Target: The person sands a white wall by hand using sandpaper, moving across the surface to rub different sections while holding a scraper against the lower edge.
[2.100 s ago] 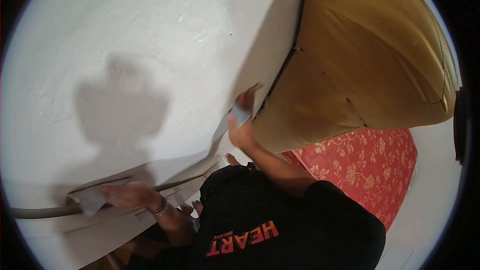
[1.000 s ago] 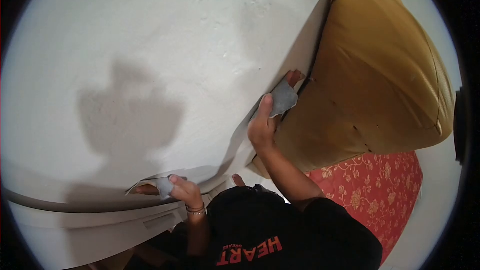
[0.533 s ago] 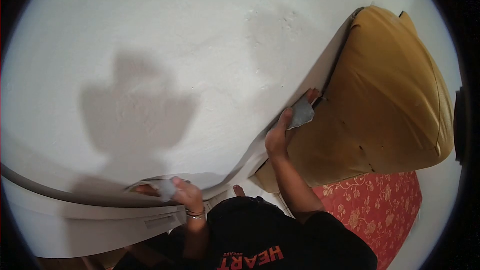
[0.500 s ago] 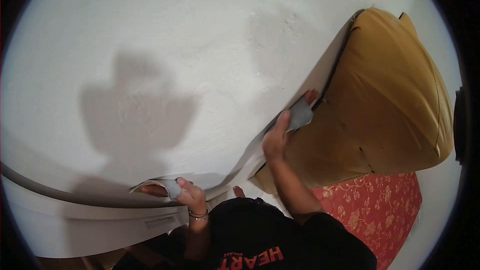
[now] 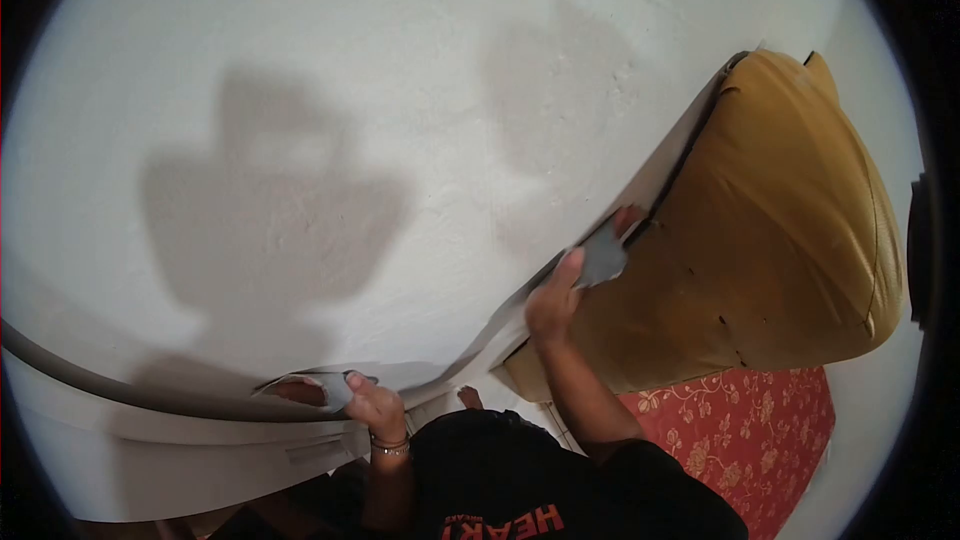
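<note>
My left hand [image 5: 374, 406], with bracelets at the wrist, grips a small, stiff, curved grey sheet that looks like sandpaper [image 5: 338, 390]. Its fingers go behind the sheet, close to the lower part of the white wall [image 5: 420, 270]. Farther right, my right hand [image 5: 554, 298] pinches a second grey sandpaper-like sheet [image 5: 603, 256] between thumb and fingers. Reddish fingertips show past that sheet's far edge, between the wall and the mustard-yellow upholstered furniture [image 5: 760, 210]. Whether either sheet touches the wall cannot be made out.
The yellow furniture leans or stands close to the wall on my right. Beneath it lies red floral fabric [image 5: 720, 430]. A white appliance-like body [image 5: 200, 460] curves along the lower left. My bare foot [image 5: 468, 397] is on the tiled floor. Shadows fall on the bumpy wall.
The camera view has tilted, so the wall marks and the furniture sit lower. Both hands appear slightly lower, the left also a little farther left. Each keeps its grey sheet.
</note>
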Demonstrator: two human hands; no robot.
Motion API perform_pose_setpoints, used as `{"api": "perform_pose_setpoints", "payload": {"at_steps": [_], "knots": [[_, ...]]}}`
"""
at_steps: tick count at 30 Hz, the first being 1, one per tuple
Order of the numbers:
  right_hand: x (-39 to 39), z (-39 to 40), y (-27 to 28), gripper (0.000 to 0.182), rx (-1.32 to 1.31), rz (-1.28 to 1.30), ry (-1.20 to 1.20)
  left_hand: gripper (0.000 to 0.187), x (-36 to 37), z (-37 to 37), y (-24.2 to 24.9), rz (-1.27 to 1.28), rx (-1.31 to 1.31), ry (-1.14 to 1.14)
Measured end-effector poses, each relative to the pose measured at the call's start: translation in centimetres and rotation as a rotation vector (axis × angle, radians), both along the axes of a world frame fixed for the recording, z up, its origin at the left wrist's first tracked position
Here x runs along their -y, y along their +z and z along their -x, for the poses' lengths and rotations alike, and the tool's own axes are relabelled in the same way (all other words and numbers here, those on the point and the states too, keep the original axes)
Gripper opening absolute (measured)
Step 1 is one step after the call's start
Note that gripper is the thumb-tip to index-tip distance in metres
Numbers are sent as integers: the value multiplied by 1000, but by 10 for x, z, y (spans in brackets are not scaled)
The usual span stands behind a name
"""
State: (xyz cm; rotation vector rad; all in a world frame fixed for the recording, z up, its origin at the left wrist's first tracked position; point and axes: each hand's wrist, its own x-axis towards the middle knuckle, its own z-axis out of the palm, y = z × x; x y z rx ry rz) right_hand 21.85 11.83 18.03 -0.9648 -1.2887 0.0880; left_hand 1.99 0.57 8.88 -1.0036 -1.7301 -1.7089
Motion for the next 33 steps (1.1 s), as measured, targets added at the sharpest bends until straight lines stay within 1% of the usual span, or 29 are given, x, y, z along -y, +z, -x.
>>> {"api": "perform_pose_setpoints", "payload": {"at_steps": [1, 2, 3, 4, 5, 6, 7, 8, 10, 11, 12, 13, 14, 15, 16, 17, 19, 20, 21, 22, 23, 24, 26, 27, 28, 29, 31, 32, 33], "knots": [[7, 10, -14, 63, -9, 27, 66, 42, 1, -1, 9, -73, 50, -72], [15, 19, -29, 64, -18, 55, 131, 43, 7, 6, 12, -37, 165, -56], [26, 21, -66, 64, -20, 55, 134, 43, 10, 5, 31, -54, 264, -67], [38, 22, -105, 67, 254, 35, 93, 45, 12, 4, 50, -75, 365, -77], [39, 19, -115, 68, 393, 26, 71, 46, 14, 3, 69, -99, 464, -85], [41, 16, -124, 69, 528, 7, 51, 47, 14, 16, 67, -129, 454, -157], [38, 4, -125, 71, 480, 115, 52, 48, 15, 24, 66, -157, 442, -225], [39, -4, -127, 73, 432, 230, 53, 48, 10, 23, 57, -154, 443, -220], [16, -7, -57, 70, 2, 119, 60, 49, -1, 10, 39, -93, 202, -112], [2, -11, -21, 69, 0, 42, 15, 50, -6, 0, 36, -75, 121, -85], [-5, -15, 2, 67, 1, -37, -24, 52, -8, -17, 39, 6, -43, 61], [-4, -11, 7, 67, 0, -39, -29, 54, -5, -17, 38, 47, -81, 64], [-4, 0, 11, 66, -107, -78, 74, 56, -3, -17, 38, 85, -120, 67], [1, 9, 6, 65, -66, -88, 94, 58, -1, -17, 37, 123, -160, 69], [6, 19, 0, 64, -26, -99, 116, 54, 1, -11, 42, 22, -15, 3], [21, 26, -20, 63, 160, -87, 56, 48, 6, 6, 37, 54, -18, 86], [51, 31, -76, 62, 499, -36, 104, 41, 16, 39, 26, 121, -18, 252], [50, 26, -102, 62, 500, -38, 108, 38, 12, 31, 72, -76, 204, 79], [44, 14, -128, 62, 462, 26, 134, 38, 9, 27, 98, -279, 422, -97], [41, 7, -122, 63, 425, 93, 162, 38, 6, 31, 74, -77, 182, 99], [28, -5, -116, 63, 342, 53, 98, 38, 2, 35, 51, 78, -57, 335], [11, -11, -74, 64, 257, 20, 23, 39, -5, 36, 25, -82, 71, 131], [-4, -15, -2, 66, 40, -13, -20, 40, -3, 27, 12, -224, 204, -86], [-6, -14, 22, 65, 32, -41, -32, 42, 1, 17, 13, 5, 32, -4], [-4, -8, 31, 64, 22, -67, -38, 50, 3, 15, 19, 134, -54, 38], [0, 0, 24, 64, 20, -49, -38, 61, 5, 13, 24, 253, -149, 79], [15, 19, -9, 64, 129, -71, 30, 58, 5, 22, 53, -126, 124, -221], [24, 25, -37, 65, 263, -89, 45, 58, 5, 25, 71, -98, 127, -217], [28, 24, -75, 65, 264, -60, 53, 46, 6, 27, 89, -164, 200, -162]]}}
